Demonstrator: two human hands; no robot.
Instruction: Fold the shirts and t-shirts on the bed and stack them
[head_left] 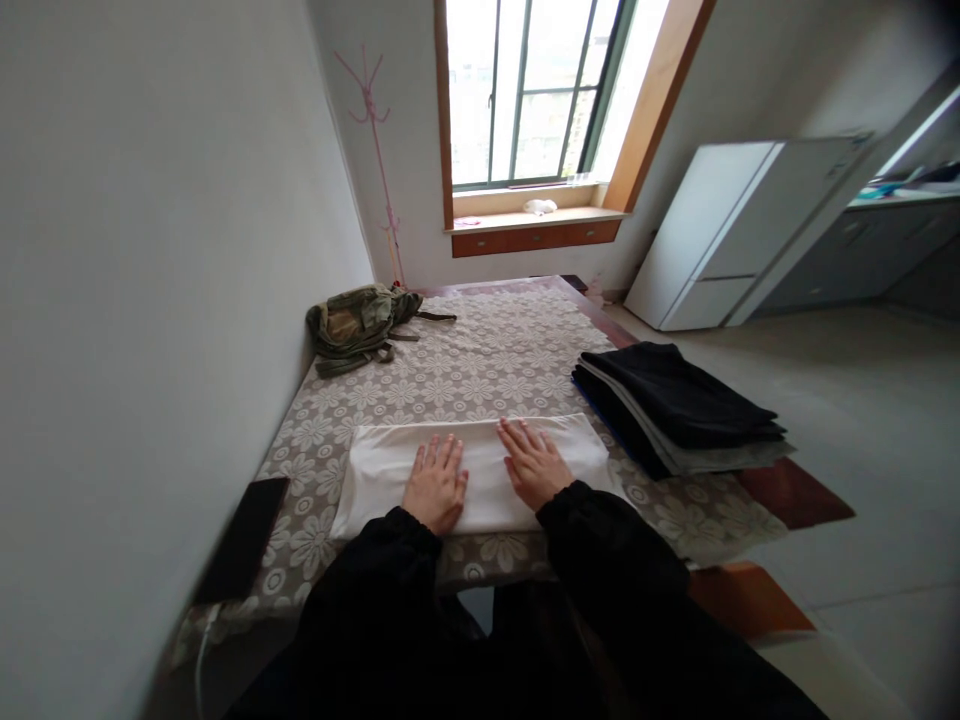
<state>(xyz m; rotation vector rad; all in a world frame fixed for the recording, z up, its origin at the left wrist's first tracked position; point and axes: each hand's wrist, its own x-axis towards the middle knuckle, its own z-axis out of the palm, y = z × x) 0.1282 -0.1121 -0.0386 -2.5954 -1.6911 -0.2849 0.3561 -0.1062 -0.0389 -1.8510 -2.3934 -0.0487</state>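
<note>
A white folded cloth (480, 505) lies flat near the front edge of the table, longer from side to side than from front to back. My left hand (437, 485) rests palm down on its middle left part, fingers stretched forward. On the right part lies my right hand (534, 465), also flat, its fingers spread and pointing up and left. Neither hand grips the cloth. Black sleeves cover both wrists. To the right sits a stack of folded dark and grey cloths (675, 400), apart from my hands.
A flower-patterned tablecloth (480, 375) covers the table. An olive backpack (364, 325) lies at the back left against the wall. At the front left is a black tablet-like device (244, 540) with a white cable (201, 660). Beyond stand a pink coat rack (382, 165) and a white fridge (720, 225).
</note>
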